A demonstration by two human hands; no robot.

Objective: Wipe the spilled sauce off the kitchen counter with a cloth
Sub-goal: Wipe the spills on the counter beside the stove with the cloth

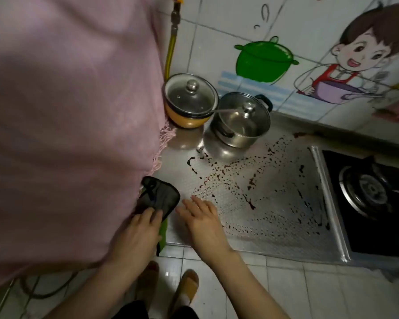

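Head view of the wiping step at its outset. We see the left hand point(138, 233) laid on the near end of a dark grey folded cloth point(161, 196) at the left end of the dimpled steel bench point(274, 240); whether its fingers pinch the cloth or only press it we cannot tell. The right hand point(203, 222) rests flat, fingers spread, holding nothing, just short of the dark red spilled sauce point(251, 180), which is beaded from bench centre towards the black gas hob point(366, 199). We judge the step best done by gathering the cloth fully, then drawing strokes from the outer droplets inward, turning to a clean face often. Open room lies along the front edge; the lidded steel pot point(240, 125) and orange lidded pot point(189, 100) crowd the back, and hanging pink fabric point(67, 111) bounds the left.
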